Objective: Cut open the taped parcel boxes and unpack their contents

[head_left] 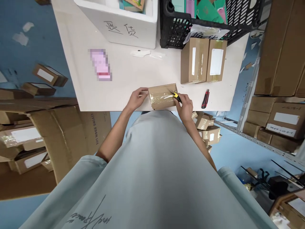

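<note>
A small cardboard box [163, 96], with shiny clear tape across its top, lies at the table's front edge. My right hand [185, 106] is closed around a yellow-and-black utility knife [176, 96], whose blade points left over the box's right end. At the box's left end is my left hand [138, 98], its fingers loosely bent and apart. Its fingertips meet the box's left edge; whether they press on it I cannot tell. A red-and-black utility knife [205, 99] rests on the table to the right of my right hand.
Two taped cartons [194, 60] stand on the white table [124, 73] before a black plastic crate [176, 31]. A white foam box [128, 28] is at the back. Left lies a blurred pink item [101, 64]. Floor cartons [50, 74] and a loaded shelf [274, 117] flank the table.
</note>
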`<state>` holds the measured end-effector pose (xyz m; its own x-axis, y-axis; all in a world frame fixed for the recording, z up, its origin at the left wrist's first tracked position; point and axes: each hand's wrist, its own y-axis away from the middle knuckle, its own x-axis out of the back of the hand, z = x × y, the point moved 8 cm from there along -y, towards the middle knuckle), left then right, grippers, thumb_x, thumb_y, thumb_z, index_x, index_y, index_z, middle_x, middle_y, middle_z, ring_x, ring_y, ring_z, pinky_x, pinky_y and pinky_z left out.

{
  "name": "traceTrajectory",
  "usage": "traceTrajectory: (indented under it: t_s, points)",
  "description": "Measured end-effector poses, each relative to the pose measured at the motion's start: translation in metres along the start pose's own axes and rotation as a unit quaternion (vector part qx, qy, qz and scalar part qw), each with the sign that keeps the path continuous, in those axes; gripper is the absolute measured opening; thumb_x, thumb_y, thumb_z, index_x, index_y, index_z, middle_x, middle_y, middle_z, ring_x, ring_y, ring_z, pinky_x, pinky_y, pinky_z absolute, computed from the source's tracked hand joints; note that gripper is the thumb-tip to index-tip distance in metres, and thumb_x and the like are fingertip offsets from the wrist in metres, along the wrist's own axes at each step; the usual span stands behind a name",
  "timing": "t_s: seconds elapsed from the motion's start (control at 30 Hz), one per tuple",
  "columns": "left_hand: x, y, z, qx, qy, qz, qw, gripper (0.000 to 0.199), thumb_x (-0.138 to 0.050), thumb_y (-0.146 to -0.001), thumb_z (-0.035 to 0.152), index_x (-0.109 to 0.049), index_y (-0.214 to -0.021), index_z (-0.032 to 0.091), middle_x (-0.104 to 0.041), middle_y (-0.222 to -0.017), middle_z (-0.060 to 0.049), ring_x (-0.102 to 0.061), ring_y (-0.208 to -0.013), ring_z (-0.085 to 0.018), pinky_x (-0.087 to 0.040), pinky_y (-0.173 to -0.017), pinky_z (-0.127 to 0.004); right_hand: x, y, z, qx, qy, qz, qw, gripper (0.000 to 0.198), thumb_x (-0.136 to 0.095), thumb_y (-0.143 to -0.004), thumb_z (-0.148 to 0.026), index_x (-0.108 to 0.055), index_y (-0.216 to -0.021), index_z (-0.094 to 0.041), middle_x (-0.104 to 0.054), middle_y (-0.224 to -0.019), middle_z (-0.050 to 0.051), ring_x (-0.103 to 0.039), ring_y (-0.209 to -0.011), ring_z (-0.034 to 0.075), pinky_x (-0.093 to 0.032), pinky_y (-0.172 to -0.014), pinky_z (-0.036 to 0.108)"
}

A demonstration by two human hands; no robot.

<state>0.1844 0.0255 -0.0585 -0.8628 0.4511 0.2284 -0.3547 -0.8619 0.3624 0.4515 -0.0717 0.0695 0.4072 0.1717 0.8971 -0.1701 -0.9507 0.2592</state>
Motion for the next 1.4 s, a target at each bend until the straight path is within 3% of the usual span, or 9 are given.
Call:
traceTrajectory:
  t_s: [0.07,0.17,0.3,0.5,0.63,0.73,0.9,1.4]
  points:
    - [0.013,-0.001,0.030,-0.023,0.018,-0.012,0.999,0.051,-0.068,-0.105,0.066,-0.080,-0.134,0.025,-0.079,-0.142,-0.012,-0.077,-0.119,-0.026,-0.066,-0.104,-0.044,-0.001,0.003,-0.001,-0.001,0.009,0.015,1.000,0.048,-0.040,-0.123,-0.040,-0.070,-0.156,-0.023,-0.074,-0.140,0.018,-0.071,-0.129,0.031,-0.053,-0.110,0.042]
    - [0.018,-0.004,0.069,-0.039,0.007,-0.054,0.998,0.051,-0.081,-0.098,0.066,-0.084,-0.127,0.024,-0.081,-0.137,-0.012,-0.076,-0.122,-0.028,-0.065,-0.107,-0.044,0.001,0.003,-0.001,-0.001,0.019,0.028,0.999,0.045,-0.044,-0.123,-0.040,-0.071,-0.155,-0.023,-0.075,-0.137,0.017,-0.072,-0.126,0.030,-0.053,-0.109,0.040]
    - [0.013,-0.010,0.090,-0.049,-0.004,-0.098,0.994,0.045,-0.090,-0.091,0.061,-0.087,-0.117,0.024,-0.083,-0.129,-0.012,-0.077,-0.116,-0.029,-0.066,-0.101,-0.043,0.010,0.004,-0.007,-0.016,0.053,0.014,0.998,0.045,-0.048,-0.122,-0.041,-0.072,-0.154,-0.021,-0.076,-0.130,0.017,-0.074,-0.120,0.031,-0.053,-0.106,0.039]
    - [0.009,-0.020,0.088,-0.060,-0.010,-0.118,0.991,0.038,-0.094,-0.086,0.054,-0.088,-0.108,0.023,-0.085,-0.117,-0.010,-0.078,-0.099,-0.025,-0.064,-0.094,-0.041,0.027,0.027,-0.054,-0.070,0.032,-0.032,0.997,0.054,-0.043,-0.123,-0.047,-0.061,-0.167,-0.022,-0.082,-0.133,0.015,-0.079,-0.118,0.033,-0.058,-0.097,0.035]
    - [0.008,-0.024,0.088,-0.061,0.007,-0.130,0.990,0.043,-0.096,-0.083,0.059,-0.088,-0.105,0.023,-0.086,-0.112,-0.009,-0.078,-0.094,-0.024,-0.064,-0.092,-0.041,0.012,0.043,-0.100,-0.080,-0.008,-0.119,0.990,0.057,-0.044,-0.121,-0.049,-0.056,-0.170,-0.022,-0.086,-0.131,0.013,-0.082,-0.115,0.036,-0.062,-0.096,0.040]
    - [0.008,-0.025,0.088,-0.059,0.014,-0.131,0.989,0.044,-0.097,-0.081,0.059,-0.089,-0.103,0.023,-0.087,-0.111,-0.008,-0.078,-0.093,-0.024,-0.064,-0.093,-0.041,0.004,0.046,-0.120,-0.097,0.020,-0.143,0.985,0.057,-0.044,-0.120,-0.045,-0.053,-0.172,-0.023,-0.085,-0.135,0.013,-0.083,-0.116,0.036,-0.062,-0.097,0.041]
    - [0.006,-0.024,0.086,-0.048,0.018,-0.128,0.990,0.039,-0.096,-0.083,0.055,-0.088,-0.104,0.023,-0.087,-0.112,-0.008,-0.078,-0.094,-0.025,-0.063,-0.096,-0.042,0.001,0.047,-0.135,-0.129,0.067,-0.161,0.976,0.058,-0.040,-0.121,-0.036,-0.049,-0.176,-0.019,-0.084,-0.137,0.016,-0.082,-0.117,0.034,-0.060,-0.098,0.038]
    - [0.005,-0.021,0.090,-0.037,0.024,-0.124,0.991,0.030,-0.096,-0.082,0.043,-0.088,-0.103,0.022,-0.087,-0.108,-0.007,-0.076,-0.093,-0.024,-0.063,-0.091,-0.037,-0.003,0.052,-0.145,-0.154,0.099,-0.155,0.971,0.063,-0.029,-0.123,-0.037,-0.038,-0.181,-0.016,-0.081,-0.140,0.019,-0.079,-0.121,0.034,-0.059,-0.099,0.038]
